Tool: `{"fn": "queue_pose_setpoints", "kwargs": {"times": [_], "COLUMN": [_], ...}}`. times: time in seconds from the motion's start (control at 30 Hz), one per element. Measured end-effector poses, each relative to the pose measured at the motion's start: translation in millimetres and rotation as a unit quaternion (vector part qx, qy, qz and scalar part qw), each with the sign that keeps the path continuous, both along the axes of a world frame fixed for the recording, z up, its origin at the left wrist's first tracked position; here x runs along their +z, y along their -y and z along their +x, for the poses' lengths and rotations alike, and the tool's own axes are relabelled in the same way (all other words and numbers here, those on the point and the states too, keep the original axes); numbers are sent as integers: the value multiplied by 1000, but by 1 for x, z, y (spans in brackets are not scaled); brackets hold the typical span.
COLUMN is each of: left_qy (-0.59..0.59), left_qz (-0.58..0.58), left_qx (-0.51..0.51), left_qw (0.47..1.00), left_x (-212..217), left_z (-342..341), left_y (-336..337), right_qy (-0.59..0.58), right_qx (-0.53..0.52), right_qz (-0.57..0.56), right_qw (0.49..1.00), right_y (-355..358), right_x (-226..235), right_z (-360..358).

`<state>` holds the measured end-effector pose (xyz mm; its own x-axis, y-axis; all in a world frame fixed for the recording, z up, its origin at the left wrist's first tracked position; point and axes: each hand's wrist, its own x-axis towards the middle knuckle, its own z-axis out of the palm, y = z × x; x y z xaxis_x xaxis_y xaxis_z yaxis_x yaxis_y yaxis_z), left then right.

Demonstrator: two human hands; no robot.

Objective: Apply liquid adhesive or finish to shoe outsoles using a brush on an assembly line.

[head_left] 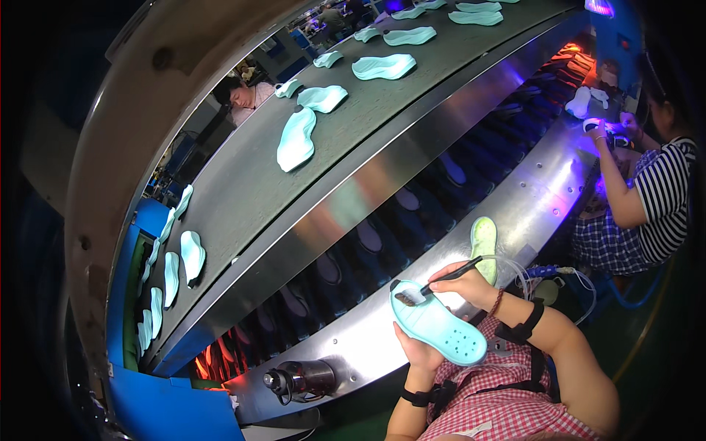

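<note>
My left hand (419, 351) holds a pale turquoise foam clog (434, 323) from its side and underneath. The clog is tilted, its holed toe part toward me and its heel end pointing away to the left. My right hand (474, 285) grips a black-handled brush (454, 274), fingers closed around the handle. The brush's dark bristles reach inside the clog at the heel end. A clear thin tube (511, 262) runs from the back end of the brush. Just beyond my right hand, a yellow-green shoe piece (483, 239) rests on the metal ledge.
A shiny metal ledge (368, 320) curves before me, with a dark flask (300, 381) at its left. Behind it, a lower rack carries dark shoe soles; above runs a dark conveyor belt (243, 206) with several turquoise clogs. A co-worker in stripes (665, 176) sits at right, hands under violet light.
</note>
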<state>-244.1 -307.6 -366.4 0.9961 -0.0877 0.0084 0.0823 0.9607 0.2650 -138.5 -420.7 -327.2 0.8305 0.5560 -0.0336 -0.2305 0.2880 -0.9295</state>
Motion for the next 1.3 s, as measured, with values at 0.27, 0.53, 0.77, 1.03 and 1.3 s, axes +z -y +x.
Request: {"fn": "queue_pose_setpoints", "kwargs": {"times": [0.27, 0.53, 0.77, 1.03, 1.3], "left_qy": [-144, -37, -1, -13, 2], "left_qz": [172, 92, 48, 70, 124], "left_qx": [187, 86, 81, 152, 267], "left_qw": [956, 991, 996, 986, 956], "left_x": [-3, 9, 14, 27, 13], "left_z": [11, -6, -7, -2, 4], "left_y": [-27, -19, -21, -16, -39], "right_qy": [409, 210, 293, 308, 355], "right_qx": [92, 56, 203, 232, 222], "right_qz": [-186, -82, -76, -81, -37], "right_qw": [889, 973, 931, 919, 908], "right_y": [15, 17, 26, 35, 39], "right_x": [21, 51, 51, 50, 45], "right_z": [-44, -25, -46, -48, -44]}}
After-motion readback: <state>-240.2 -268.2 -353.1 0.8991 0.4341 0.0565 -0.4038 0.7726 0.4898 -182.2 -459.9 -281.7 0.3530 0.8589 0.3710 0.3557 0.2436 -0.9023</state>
